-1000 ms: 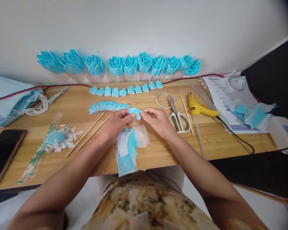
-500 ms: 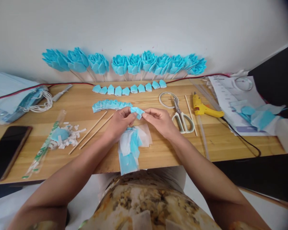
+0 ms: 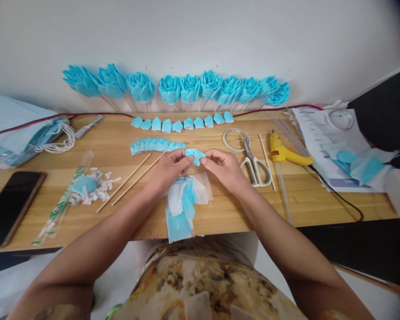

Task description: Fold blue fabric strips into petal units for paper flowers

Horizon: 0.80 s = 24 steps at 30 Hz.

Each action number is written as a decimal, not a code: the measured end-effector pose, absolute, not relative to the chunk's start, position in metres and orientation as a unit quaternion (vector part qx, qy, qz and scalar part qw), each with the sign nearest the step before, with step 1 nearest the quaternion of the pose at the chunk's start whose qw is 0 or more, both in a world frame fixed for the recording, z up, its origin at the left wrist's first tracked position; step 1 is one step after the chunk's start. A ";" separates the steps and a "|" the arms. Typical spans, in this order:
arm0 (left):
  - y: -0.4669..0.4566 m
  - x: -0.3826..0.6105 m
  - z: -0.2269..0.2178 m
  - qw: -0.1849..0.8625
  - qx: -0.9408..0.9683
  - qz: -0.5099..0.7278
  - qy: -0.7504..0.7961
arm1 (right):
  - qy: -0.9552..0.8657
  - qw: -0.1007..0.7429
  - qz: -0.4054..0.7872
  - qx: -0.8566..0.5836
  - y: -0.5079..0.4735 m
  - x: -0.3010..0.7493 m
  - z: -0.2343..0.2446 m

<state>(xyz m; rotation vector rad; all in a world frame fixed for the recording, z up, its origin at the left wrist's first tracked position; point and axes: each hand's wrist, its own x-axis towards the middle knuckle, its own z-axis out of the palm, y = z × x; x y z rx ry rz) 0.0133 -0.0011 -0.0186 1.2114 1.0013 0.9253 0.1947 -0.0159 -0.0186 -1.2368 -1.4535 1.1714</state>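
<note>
Between my two hands is a small folded blue fabric petal (image 3: 195, 156), raised over the table. My left hand (image 3: 171, 171) pinches its left end between thumb and fingers. At its right end, my right hand (image 3: 224, 169) grips it the same way. Below them lies a loose pile of blue and white fabric pieces (image 3: 182, 209). Just behind my left hand sits a tight row of folded blue pieces (image 3: 155, 144). Farther back is a spaced row of pointed blue petals (image 3: 166, 126).
Blue flowers on sticks (image 3: 190, 89) lean along the wall. Scissors (image 3: 255, 166), a tape roll (image 3: 235, 139) and a yellow glue gun (image 3: 283, 151) lie right. Wooden sticks (image 3: 124, 182), paper scraps (image 3: 100, 189), a phone (image 3: 13, 206) and a mask bag (image 3: 20, 133) are left.
The petal looks flatter and more spread out between my fingers. Both hands keep their hold in nearly the same place. The whole view has shifted slightly.
</note>
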 end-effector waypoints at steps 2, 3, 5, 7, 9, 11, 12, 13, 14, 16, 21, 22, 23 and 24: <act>0.000 0.013 -0.020 0.639 0.509 0.401 0.415 | -0.585 0.440 0.465 -0.498 -0.015 0.195 -0.019; 0.000 0.012 -0.020 0.649 0.503 0.401 0.407 | -0.586 0.441 0.463 -0.498 -0.015 0.195 -0.019; 0.000 0.013 -0.020 0.653 0.503 0.399 0.401 | -0.592 0.438 0.458 -0.498 -0.015 0.196 -0.019; -0.001 0.014 -0.019 0.647 0.508 0.396 0.408 | -0.598 0.433 0.453 -0.500 -0.015 0.196 -0.020; -0.001 0.014 -0.017 0.643 0.505 0.396 0.417 | -0.603 0.428 0.450 -0.500 -0.016 0.196 -0.020; -0.001 0.014 -0.016 0.641 0.501 0.399 0.422 | -0.605 0.427 0.449 -0.500 -0.016 0.196 -0.020; -0.001 0.014 -0.016 0.639 0.502 0.400 0.425 | -0.606 0.427 0.449 -0.499 -0.016 0.196 -0.020; -0.001 0.014 -0.015 0.635 0.504 0.400 0.427 | -0.606 0.427 0.449 -0.499 -0.016 0.196 -0.020; -0.001 0.014 -0.015 0.632 0.506 0.399 0.431 | -0.606 0.425 0.449 -0.500 -0.016 0.196 -0.020; 0.000 0.013 -0.015 0.627 0.508 0.398 0.436 | -0.610 0.422 0.450 -0.498 -0.016 0.196 -0.019; 0.002 0.011 -0.013 0.615 0.511 0.401 0.446 | -0.626 0.405 0.452 -0.490 -0.017 0.195 -0.020; 0.002 0.010 -0.012 0.614 0.512 0.401 0.448 | -0.627 0.402 0.455 -0.488 -0.018 0.195 -0.019; 0.003 0.010 -0.011 0.613 0.513 0.399 0.449 | -0.628 0.400 0.458 -0.485 -0.018 0.195 -0.019; 0.004 0.010 -0.011 0.614 0.514 0.398 0.448 | -0.629 0.399 0.461 -0.482 -0.018 0.195 -0.019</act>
